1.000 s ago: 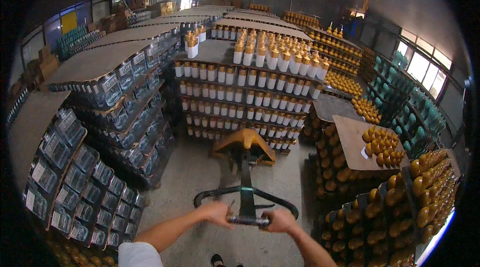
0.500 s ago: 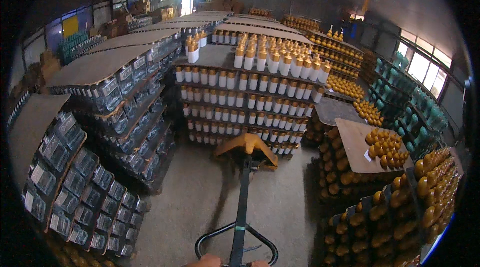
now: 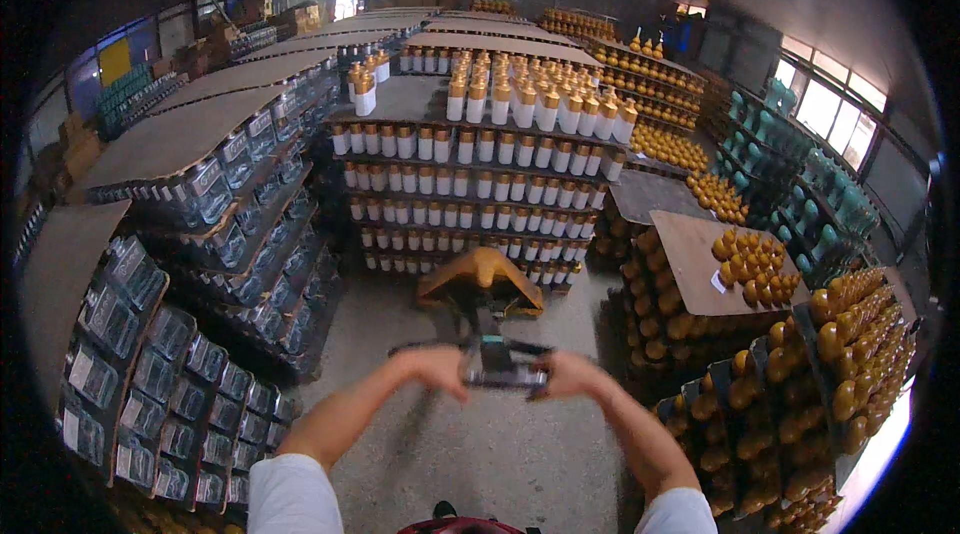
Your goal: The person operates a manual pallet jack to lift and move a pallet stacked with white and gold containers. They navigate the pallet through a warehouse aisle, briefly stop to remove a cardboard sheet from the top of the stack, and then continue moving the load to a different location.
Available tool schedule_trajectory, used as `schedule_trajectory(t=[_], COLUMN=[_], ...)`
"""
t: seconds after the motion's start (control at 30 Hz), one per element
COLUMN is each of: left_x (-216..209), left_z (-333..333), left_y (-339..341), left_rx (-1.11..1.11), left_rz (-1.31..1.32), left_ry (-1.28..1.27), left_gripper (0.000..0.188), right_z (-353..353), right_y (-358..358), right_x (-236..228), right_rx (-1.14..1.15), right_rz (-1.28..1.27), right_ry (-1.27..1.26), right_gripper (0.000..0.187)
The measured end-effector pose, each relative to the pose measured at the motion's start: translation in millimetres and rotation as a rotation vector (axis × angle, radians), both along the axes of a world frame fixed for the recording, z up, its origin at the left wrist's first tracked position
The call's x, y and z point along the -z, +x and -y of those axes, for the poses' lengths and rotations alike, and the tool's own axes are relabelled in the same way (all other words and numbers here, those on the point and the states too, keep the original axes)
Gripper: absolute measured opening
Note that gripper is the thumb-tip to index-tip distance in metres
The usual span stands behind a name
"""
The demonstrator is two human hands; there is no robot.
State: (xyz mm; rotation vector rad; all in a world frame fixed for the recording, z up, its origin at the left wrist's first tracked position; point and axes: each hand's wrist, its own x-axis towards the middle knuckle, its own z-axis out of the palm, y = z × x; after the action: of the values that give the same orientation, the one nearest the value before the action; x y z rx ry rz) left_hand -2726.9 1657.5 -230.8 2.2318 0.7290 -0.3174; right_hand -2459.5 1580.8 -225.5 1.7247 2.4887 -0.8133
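— Biggest first?

— Grey floor (image 3: 470, 459), then a tall stack of white-and-gold bottles (image 3: 466, 151); probably fragile, easily upset by a knock.

— Next down?

— Yellow pallet jack (image 3: 487, 272), on the floor near the middle of the stack's near bottom edge; no telling how far beneath. Looks heavy and rigid, probably sluggish to start, easy to roll, slow to stop.

— And where to take hold?

— At the dark grip bar (image 3: 505, 377), towards both ends, for even leverage and steering; likely hard and smooth, a little slippery if damp.

— And the fingers (image 3: 450, 379)?

— Wrapped round the bar's left end on the left hand (image 3: 436, 368), round its right end on the right hand (image 3: 571, 374); too blurred to tell exact placement.
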Motion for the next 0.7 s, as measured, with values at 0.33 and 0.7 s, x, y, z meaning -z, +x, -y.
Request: schedule_trajectory(t=[0.33,0.7], left_x=[9,206], left_z=[24,181], left_y=[-3,-35], left_rx=[0.007,0.000], left_rz=[-0.121,-0.314], left_ry=[0.042,-0.035], left_gripper=[0.056,0.050], right_z=[26,163], right_y=[-12,-58], right_x=[10,173], right_rx=[0.071,0.034], right_rz=[0.043,0.181], right_ry=[0.002,-0.440], right_gripper=[0.038,0.032])
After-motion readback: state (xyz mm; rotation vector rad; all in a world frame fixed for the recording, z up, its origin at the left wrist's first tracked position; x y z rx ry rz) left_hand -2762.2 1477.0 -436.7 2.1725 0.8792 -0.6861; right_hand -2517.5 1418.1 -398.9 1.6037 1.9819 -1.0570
